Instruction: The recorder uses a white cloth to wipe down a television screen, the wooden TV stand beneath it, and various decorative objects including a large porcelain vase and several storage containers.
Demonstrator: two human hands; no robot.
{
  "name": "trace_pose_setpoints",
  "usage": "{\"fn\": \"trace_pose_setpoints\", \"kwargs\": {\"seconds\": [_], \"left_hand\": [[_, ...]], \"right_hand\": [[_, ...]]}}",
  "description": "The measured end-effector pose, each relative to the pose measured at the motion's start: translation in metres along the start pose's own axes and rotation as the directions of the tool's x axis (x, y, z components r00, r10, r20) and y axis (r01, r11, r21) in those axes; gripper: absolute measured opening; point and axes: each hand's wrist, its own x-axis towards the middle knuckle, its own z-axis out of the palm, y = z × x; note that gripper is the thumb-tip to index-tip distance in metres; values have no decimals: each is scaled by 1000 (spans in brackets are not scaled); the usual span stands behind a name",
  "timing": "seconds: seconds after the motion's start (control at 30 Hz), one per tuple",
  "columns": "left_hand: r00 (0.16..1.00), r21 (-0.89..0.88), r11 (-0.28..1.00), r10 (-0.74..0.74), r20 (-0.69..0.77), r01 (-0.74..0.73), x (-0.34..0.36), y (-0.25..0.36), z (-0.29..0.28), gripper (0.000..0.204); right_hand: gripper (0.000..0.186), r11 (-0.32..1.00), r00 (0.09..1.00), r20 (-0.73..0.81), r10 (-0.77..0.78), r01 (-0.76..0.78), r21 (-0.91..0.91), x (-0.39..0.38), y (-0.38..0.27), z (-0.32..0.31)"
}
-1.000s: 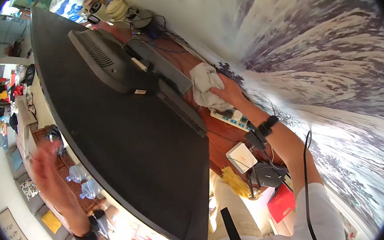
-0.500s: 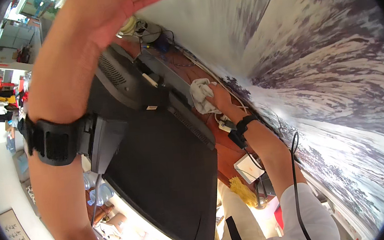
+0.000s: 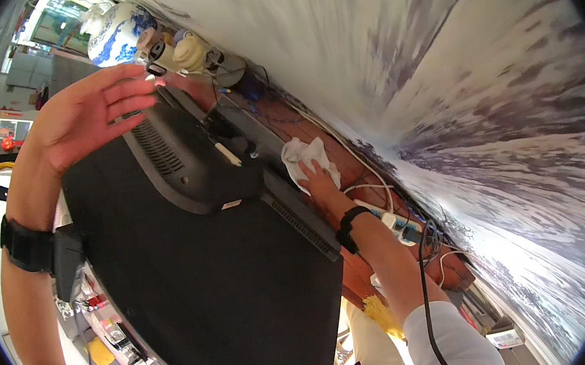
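Nearest us, our left hand (image 3: 89, 115) hangs open at ten o'clock, fingers spread, grasping nothing, just above the large black flat monitor back (image 3: 203, 277). Past its edge, our right hand (image 3: 321, 179) presses flat on a crumpled white cloth (image 3: 304, 156) on the reddish wooden shelf (image 3: 286, 122). At eleven o'clock stands a blue-and-white porcelain jar (image 3: 112, 30), contents unseen.
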Motion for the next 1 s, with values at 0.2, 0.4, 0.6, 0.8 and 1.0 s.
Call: {"fn": "trace_pose_setpoints", "kwargs": {"seconds": [0.2, 0.4, 0.6, 0.8, 1.0], "left_hand": [[980, -7, 993, -119, -157, 119, -30, -3, -42, 41], [991, 70, 992, -95, -97, 102, -37, 10, -47, 42], [996, -84, 996, 46, 79, -40, 2, 43, -20, 40], [975, -387, 900, 220, 9, -200, 32, 67, 52, 29], [993, -461, 879, 99, -71, -121, 53, 27, 43, 28]], "right_hand": [[36, 923, 981, -154, 120, -54, 381, -20, 26, -3], [47, 830, 948, -315, 52, 135, 541, 34, -15, -34], [39, 997, 999, -13, -45, 45, 55, 48, -21, -12], [32, 976, 993, 12, 115, -115, 187, 6, 13, 6], [41, 891, 805, -403, 436, -324, 317, -49, 63, -20]]}}
